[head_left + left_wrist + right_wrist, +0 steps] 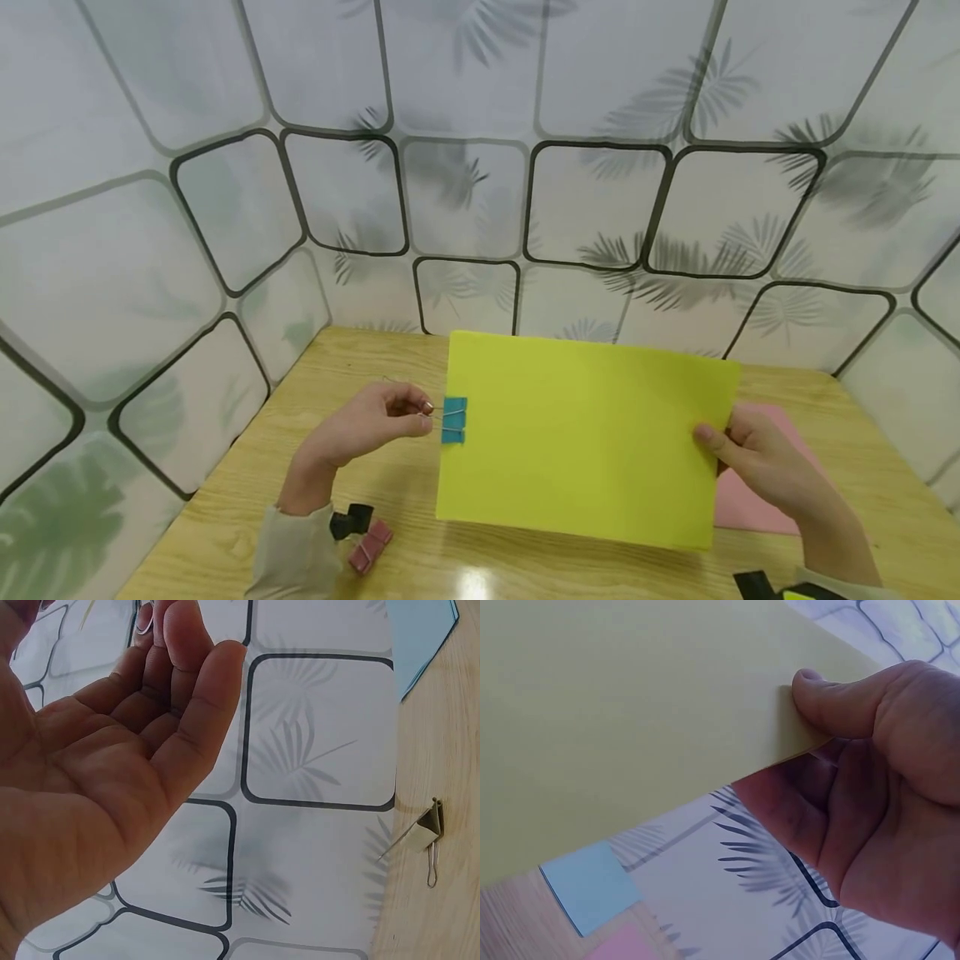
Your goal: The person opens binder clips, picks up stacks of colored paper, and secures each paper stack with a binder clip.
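A yellow sheet or stack of paper is held up above the table, tilted toward me. On its left edge sits a blue binder clip. My left hand pinches the clip's wire handles between thumb and fingers. In the left wrist view the palm of the left hand shows, but the clip's blue body is out of sight. My right hand grips the paper's right edge, thumb in front and fingers behind. The right wrist view shows that thumb pressing on the yellow paper.
A pink binder clip lies on the wooden table near my left sleeve. Pink paper lies at the right, partly covered. Blue paper shows beneath in the right wrist view. A pale binder clip appears in the left wrist view.
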Motion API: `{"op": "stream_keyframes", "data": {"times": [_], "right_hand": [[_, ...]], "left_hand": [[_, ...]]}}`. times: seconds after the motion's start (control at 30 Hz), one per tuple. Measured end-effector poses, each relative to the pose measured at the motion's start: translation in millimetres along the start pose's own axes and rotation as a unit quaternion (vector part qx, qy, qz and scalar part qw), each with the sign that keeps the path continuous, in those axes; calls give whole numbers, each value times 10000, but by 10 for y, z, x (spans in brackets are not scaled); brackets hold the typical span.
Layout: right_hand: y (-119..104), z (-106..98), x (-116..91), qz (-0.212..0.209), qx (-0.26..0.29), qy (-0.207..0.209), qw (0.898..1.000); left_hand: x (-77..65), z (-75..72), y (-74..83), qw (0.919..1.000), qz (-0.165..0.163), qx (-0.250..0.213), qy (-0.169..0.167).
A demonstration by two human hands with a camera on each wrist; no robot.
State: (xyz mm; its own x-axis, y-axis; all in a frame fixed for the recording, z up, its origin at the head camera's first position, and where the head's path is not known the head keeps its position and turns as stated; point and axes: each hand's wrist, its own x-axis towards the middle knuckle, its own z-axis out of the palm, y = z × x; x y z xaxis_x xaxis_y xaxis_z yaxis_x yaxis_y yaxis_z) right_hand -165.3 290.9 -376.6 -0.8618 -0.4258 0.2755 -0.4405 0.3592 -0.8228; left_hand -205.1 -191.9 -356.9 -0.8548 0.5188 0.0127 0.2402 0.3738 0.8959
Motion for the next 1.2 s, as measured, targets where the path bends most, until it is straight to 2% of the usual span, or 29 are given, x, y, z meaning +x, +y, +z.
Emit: {"op": "stream_keyframes", "data": {"times": [0.5,0.8,1.07,1.2], "right_hand": [[103,-70,-35,119,41,-436,9990],[137,-103,-35,61,326,-805,9962],[159,-110,-46,215,-66,-767,9968],[178,-113,-42,215,-30,-832,9963]], "left_hand": [[23,11,-43,9991,-64,163,-380],[45,34,-64,9971,-140,560,-493],[65,49,-84,9956,-192,674,-626],[74,61,-88,9942,-251,812,-653]]}}
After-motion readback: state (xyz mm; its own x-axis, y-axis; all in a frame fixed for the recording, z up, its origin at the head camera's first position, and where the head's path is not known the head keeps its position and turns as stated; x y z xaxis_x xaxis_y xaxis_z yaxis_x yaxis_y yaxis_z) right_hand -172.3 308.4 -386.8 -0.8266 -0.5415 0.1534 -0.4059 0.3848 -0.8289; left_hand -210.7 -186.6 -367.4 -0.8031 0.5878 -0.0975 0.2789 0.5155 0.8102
